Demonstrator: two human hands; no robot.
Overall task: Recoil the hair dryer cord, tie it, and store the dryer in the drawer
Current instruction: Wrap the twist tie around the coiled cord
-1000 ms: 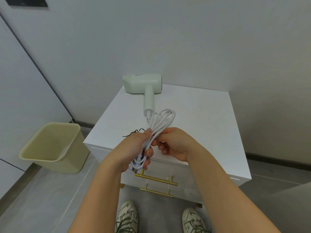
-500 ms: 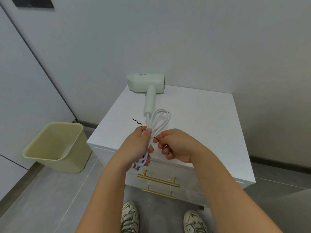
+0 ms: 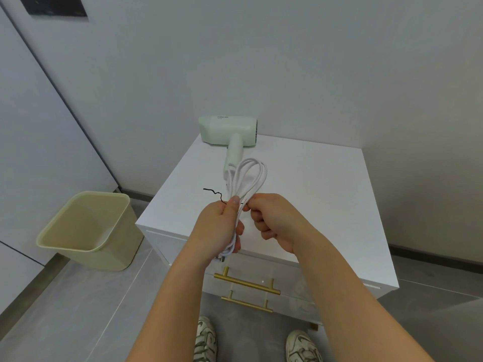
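Two pale sneakers [image 3: 206, 340] at the bottom edge, partly cut off. Above them, two brass drawer handles [image 3: 247, 283] on the white cabinet front; drawers closed. Left hand [image 3: 219, 228] wrapped around the bundled white cord [image 3: 248, 178], thumb pressed along the strands; plug end pokes out below the fist, hard to make out. Right hand [image 3: 271, 220] with fingers curled, pinching at the bundle where a thin black twist tie [image 3: 213, 192] crosses it; the tie's wavy free end sticks out leftward, its other end hidden between the hands. Cord loops fan out above the cabinet top [image 3: 326, 194]. Farther back, mint-white hair dryer [image 3: 227, 131] lying at the rear edge, handle toward the person. Beige bin [image 3: 86, 231] on the floor at left.
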